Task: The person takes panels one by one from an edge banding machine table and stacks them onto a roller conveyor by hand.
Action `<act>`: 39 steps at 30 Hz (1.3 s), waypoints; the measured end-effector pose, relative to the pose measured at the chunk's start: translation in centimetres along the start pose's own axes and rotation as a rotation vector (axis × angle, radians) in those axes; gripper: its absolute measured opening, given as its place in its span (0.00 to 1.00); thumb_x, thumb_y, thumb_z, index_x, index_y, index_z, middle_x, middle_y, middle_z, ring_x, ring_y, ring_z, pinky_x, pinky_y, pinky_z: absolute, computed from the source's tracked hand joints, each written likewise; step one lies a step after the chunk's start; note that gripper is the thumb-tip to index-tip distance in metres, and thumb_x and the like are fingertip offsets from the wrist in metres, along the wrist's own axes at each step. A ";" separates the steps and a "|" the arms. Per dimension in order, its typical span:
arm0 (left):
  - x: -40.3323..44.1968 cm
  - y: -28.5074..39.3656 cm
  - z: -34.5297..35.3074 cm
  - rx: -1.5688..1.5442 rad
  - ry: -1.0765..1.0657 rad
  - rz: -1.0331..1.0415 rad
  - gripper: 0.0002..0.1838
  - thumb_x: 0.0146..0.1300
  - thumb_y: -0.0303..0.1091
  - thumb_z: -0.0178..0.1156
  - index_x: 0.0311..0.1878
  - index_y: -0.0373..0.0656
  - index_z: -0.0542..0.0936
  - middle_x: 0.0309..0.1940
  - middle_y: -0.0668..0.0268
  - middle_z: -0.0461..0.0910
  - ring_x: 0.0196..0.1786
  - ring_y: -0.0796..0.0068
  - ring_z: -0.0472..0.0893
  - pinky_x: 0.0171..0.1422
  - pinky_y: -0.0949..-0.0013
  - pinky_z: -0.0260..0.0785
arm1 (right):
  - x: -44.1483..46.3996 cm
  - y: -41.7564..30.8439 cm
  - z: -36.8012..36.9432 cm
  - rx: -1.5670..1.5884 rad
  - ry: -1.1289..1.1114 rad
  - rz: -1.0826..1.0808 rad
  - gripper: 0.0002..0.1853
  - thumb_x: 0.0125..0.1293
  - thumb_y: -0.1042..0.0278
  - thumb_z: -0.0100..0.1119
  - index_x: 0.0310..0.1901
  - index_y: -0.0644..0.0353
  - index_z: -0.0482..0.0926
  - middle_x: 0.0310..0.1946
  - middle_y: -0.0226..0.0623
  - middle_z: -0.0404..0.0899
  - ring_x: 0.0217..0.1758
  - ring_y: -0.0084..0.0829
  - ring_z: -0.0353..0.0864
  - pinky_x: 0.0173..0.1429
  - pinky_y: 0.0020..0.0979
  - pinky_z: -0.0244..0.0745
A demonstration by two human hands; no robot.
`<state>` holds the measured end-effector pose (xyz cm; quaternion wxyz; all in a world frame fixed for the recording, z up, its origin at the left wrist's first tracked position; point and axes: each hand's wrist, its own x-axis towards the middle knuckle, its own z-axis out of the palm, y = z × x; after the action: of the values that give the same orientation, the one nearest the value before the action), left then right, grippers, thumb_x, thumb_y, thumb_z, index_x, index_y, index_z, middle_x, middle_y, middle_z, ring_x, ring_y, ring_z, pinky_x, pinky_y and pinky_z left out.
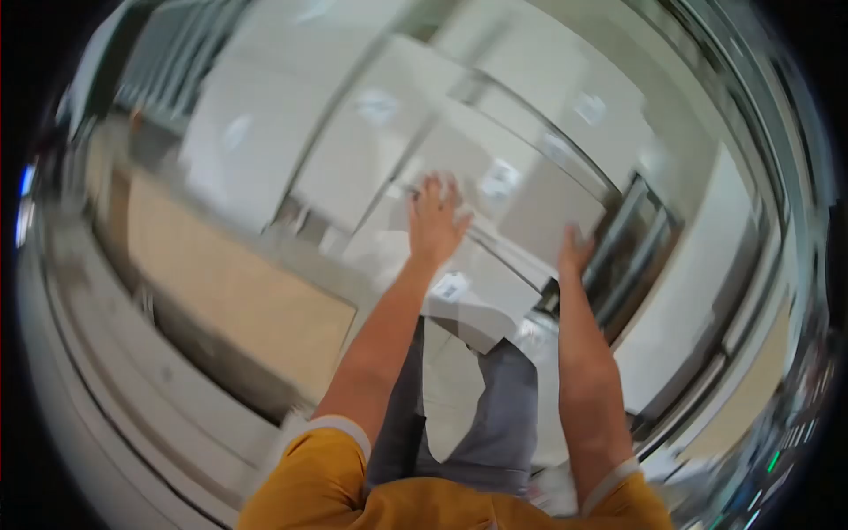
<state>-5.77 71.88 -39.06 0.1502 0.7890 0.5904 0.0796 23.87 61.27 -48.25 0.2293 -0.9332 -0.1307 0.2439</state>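
Observation:
My left hand (435, 221) is stretched forward over several white boxes, its fingers spread and nothing visible in it. Just below it is a white box (402, 265) with a small printed label (450, 287). Whether the palm touches the box I cannot tell. My right hand (576, 247) reaches out beside the right end of the boxes, near a grey-white box (552, 208). Motion blurs its fingers, but they look apart and nothing shows in them.
More labelled white boxes (353, 110) lie further ahead. Dark-framed metal bars (632, 234) stand right of my right hand. On the left runs a tan board or box side (221, 283), with a pale rail (115, 353) beyond it. A slatted grey rack (177, 57) is far left.

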 end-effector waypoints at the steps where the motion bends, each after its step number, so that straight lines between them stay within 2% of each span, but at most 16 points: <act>1: -3.5 -1.2 -2.0 0.000 -0.007 -0.054 0.34 0.66 0.53 0.54 0.71 0.45 0.65 0.73 0.50 0.55 0.76 0.52 0.54 0.75 0.43 0.46 | 0.1 0.4 -0.2 0.032 -0.012 -0.017 0.58 0.57 0.30 0.61 0.71 0.73 0.50 0.73 0.59 0.50 0.76 0.51 0.53 0.77 0.45 0.51; 3: -16.3 -2.7 -7.8 -0.031 -0.016 -0.266 0.35 0.65 0.51 0.55 0.71 0.41 0.64 0.73 0.49 0.56 0.74 0.52 0.58 0.73 0.42 0.50 | -9.1 -5.1 -3.7 -0.141 0.025 0.140 0.55 0.59 0.31 0.59 0.70 0.74 0.52 0.69 0.62 0.57 0.71 0.56 0.61 0.73 0.47 0.59; 8: -51.1 2.8 -22.6 0.120 0.104 -1.317 0.33 0.64 0.48 0.57 0.67 0.36 0.68 0.71 0.46 0.59 0.71 0.52 0.62 0.71 0.49 0.56 | -25.2 -1.5 -8.2 -0.273 -0.465 -0.638 0.47 0.62 0.37 0.58 0.69 0.70 0.57 0.63 0.67 0.62 0.66 0.61 0.64 0.70 0.49 0.62; 12: -74.4 12.8 -29.1 0.321 0.584 -1.811 0.31 0.63 0.45 0.60 0.64 0.35 0.71 0.65 0.41 0.66 0.68 0.46 0.66 0.71 0.52 0.58 | -36.0 2.8 -12.2 -0.526 -0.723 -1.132 0.44 0.64 0.42 0.59 0.69 0.70 0.58 0.62 0.67 0.65 0.66 0.59 0.65 0.71 0.48 0.60; 14: -86.2 18.9 -30.3 0.629 0.798 -2.048 0.30 0.62 0.46 0.60 0.61 0.34 0.72 0.63 0.41 0.69 0.67 0.46 0.67 0.71 0.52 0.59 | -41.1 5.0 -14.1 -0.544 -1.052 -1.430 0.42 0.64 0.43 0.59 0.68 0.70 0.61 0.61 0.64 0.68 0.66 0.56 0.67 0.70 0.46 0.62; 17: -107.3 26.7 -30.7 0.458 0.790 -2.553 0.35 0.60 0.54 0.62 0.61 0.34 0.71 0.57 0.40 0.71 0.60 0.43 0.72 0.65 0.50 0.65 | -49.3 8.7 -15.9 -0.667 -1.076 -1.686 0.40 0.65 0.43 0.59 0.66 0.71 0.64 0.61 0.61 0.70 0.64 0.54 0.70 0.68 0.44 0.64; 18: -110.0 29.0 -33.8 0.411 1.067 -2.646 0.38 0.58 0.57 0.62 0.60 0.32 0.70 0.57 0.40 0.70 0.59 0.43 0.73 0.63 0.50 0.66 | -51.9 10.1 -16.8 -0.675 -1.059 -1.727 0.40 0.65 0.43 0.59 0.66 0.71 0.64 0.61 0.61 0.70 0.64 0.54 0.70 0.68 0.44 0.64; 20: -121.1 30.5 -33.7 0.428 1.181 -2.712 0.38 0.57 0.58 0.63 0.56 0.31 0.73 0.53 0.41 0.74 0.57 0.42 0.74 0.60 0.48 0.67 | -60.3 14.1 -19.1 -0.880 -1.422 -1.541 0.40 0.65 0.42 0.59 0.65 0.71 0.65 0.61 0.60 0.70 0.62 0.53 0.73 0.65 0.44 0.66; 24: -140.6 28.4 -31.0 0.360 1.376 -2.579 0.35 0.59 0.58 0.63 0.53 0.30 0.74 0.44 0.47 0.79 0.49 0.48 0.79 0.54 0.53 0.72 | -77.3 26.5 -25.8 -0.990 -1.793 -1.186 0.36 0.68 0.45 0.56 0.66 0.69 0.66 0.60 0.51 0.73 0.60 0.42 0.75 0.59 0.37 0.72; 26: -143.2 27.2 -32.1 -0.884 2.079 -1.983 0.33 0.61 0.55 0.63 0.55 0.31 0.75 0.40 0.52 0.81 0.43 0.57 0.82 0.48 0.62 0.75 | -86.1 31.6 -30.5 -0.942 -1.981 -1.342 0.35 0.69 0.45 0.55 0.64 0.69 0.68 0.58 0.48 0.74 0.58 0.37 0.75 0.57 0.34 0.72; 27: -143.7 25.9 -31.6 -0.932 2.063 -1.974 0.33 0.61 0.55 0.63 0.55 0.31 0.75 0.40 0.52 0.81 0.43 0.57 0.82 0.48 0.62 0.75 | -91.3 33.6 -34.6 -0.884 -2.130 -1.312 0.35 0.68 0.44 0.56 0.64 0.68 0.69 0.56 0.46 0.75 0.56 0.35 0.76 0.55 0.32 0.73; 30: -143.9 22.0 -32.1 -1.125 2.011 -1.889 0.32 0.62 0.51 0.65 0.56 0.29 0.74 0.41 0.56 0.80 0.39 0.67 0.81 0.39 0.68 0.75 | -101.9 39.9 -38.9 -0.906 -2.166 -1.174 0.37 0.66 0.40 0.57 0.63 0.67 0.69 0.54 0.44 0.77 0.52 0.33 0.79 0.51 0.32 0.73; 32: -142.9 21.5 -30.4 -0.905 2.177 -1.610 0.32 0.60 0.47 0.68 0.55 0.26 0.74 0.44 0.56 0.80 0.40 0.69 0.81 0.37 0.68 0.75 | -106.1 43.0 -40.5 -0.856 -2.214 -1.115 0.39 0.65 0.38 0.57 0.63 0.67 0.67 0.55 0.45 0.77 0.52 0.38 0.81 0.53 0.35 0.74; 36: -142.0 26.8 -31.3 -0.984 2.150 -1.670 0.35 0.58 0.44 0.70 0.55 0.21 0.71 0.48 0.53 0.80 0.44 0.66 0.82 0.44 0.66 0.76 | -109.8 46.3 -43.1 -0.901 -2.214 -0.801 0.44 0.62 0.38 0.62 0.64 0.71 0.64 0.56 0.47 0.76 0.50 0.39 0.81 0.55 0.37 0.75; 38: -142.1 30.3 -30.7 -0.905 2.201 -1.785 0.31 0.61 0.41 0.68 0.56 0.22 0.71 0.48 0.52 0.80 0.45 0.67 0.81 0.45 0.67 0.75 | -109.8 47.3 -43.3 -0.981 -2.153 -0.595 0.39 0.66 0.39 0.57 0.65 0.65 0.65 0.59 0.46 0.75 0.59 0.44 0.77 0.64 0.43 0.72; 39: -142.0 32.4 -29.9 -0.955 2.261 -1.670 0.32 0.61 0.40 0.68 0.57 0.21 0.69 0.49 0.50 0.79 0.46 0.66 0.81 0.45 0.67 0.77 | -109.3 48.0 -42.7 -0.995 -2.194 -0.453 0.36 0.66 0.42 0.58 0.64 0.65 0.66 0.58 0.45 0.76 0.59 0.43 0.77 0.64 0.43 0.72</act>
<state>-26.64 -67.90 7.25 -0.1375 -0.3713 0.5817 0.7106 -40.38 -34.50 4.48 -0.3464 -0.1751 -0.4929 0.7787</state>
